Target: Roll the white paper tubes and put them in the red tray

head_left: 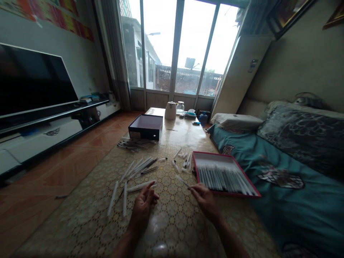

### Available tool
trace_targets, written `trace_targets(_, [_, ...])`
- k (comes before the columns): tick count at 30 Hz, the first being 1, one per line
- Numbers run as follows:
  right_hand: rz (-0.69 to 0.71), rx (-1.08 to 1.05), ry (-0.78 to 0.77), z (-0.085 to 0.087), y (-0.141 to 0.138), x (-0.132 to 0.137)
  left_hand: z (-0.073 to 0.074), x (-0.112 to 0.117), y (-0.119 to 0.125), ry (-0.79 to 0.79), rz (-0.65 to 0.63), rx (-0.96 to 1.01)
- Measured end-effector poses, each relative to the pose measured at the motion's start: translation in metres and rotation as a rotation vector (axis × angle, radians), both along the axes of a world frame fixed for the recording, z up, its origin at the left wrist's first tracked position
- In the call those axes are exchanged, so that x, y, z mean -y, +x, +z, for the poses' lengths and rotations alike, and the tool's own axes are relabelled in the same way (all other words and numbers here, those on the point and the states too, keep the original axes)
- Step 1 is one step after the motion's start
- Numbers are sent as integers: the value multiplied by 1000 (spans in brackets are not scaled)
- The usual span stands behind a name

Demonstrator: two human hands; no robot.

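Note:
My right hand [205, 200] pinches a white plastic tube with a dark thin tip [182, 181], its end pointing left over the patterned table mat [172, 222]. My left hand [142, 208] is raised with its fingers apart, and I see nothing in it. Several loose white tubes [139, 168] lie scattered ahead of it. To the right of my right hand, a red-rimmed tray [227, 154] holds tightly packed white tubes in rows. More small white pieces [182, 161] lie just beyond the tray's left edge.
A black open box [146, 127] and a pile of dark-tipped tubes [134, 144] stand farther along the table. Beyond them are a white jug [170, 110] and a glass jar [180, 107]. A teal-covered bed [295, 204] runs along the right, with a tiled floor [53, 186] on the left.

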State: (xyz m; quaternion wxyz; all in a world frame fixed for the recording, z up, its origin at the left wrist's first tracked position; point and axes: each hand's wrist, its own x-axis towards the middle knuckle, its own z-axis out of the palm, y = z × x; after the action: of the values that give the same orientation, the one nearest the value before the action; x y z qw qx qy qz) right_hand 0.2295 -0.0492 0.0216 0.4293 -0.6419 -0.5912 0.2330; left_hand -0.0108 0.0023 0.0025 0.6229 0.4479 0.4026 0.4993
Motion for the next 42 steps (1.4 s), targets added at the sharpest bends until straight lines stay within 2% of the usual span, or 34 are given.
trace_targets(4, [-514,165,95,-7,83,2,0,-1,1,-12,-7,-28])
trace_targets(5, [-617,244,61,-9,104,3,0,-1,1,-13,-6,-32])
trace_targets(7, [-808,432,-138,-12,139,5,1,-1,2,-15,4,-32])
trace_targets(8, [-863,456,-182,-13,153,6,1,-1,2,-16,9,-32])
trace_targets(12, [-983,508,-322,-15,185,9,3,-1,2,-4,7,-39])
trace_targets(15, [-1008,535,-383,-17,194,7,5,-1,2,-8,6,-45])
trace_targets(19, [-1026,555,-392,-20,196,6,5,-1,2,-18,9,-42])
trace_targets(23, [-1041,580,-317,-19,187,7,3,0,1,13,0,-56])
trace_targets(26, [-983,602,-171,-17,164,3,3,1,2,25,5,-35])
trace_targets(30, [-707,582,197,-15,101,-9,5,4,4,21,45,-19])
trace_targets(32, [-497,528,266,-15,62,-18,5,6,5,36,83,-23])
trace_targets(35, [-244,486,239,-19,11,-36,5,10,6,79,129,-31])
trace_targets(37, [-165,514,194,-24,-11,-50,5,12,6,98,156,-43])
trace_targets(39, [-181,598,112,-28,-22,-66,4,13,6,98,189,-61])
trace_targets(42, [-270,695,10,-27,-23,-90,3,12,5,72,235,-76])
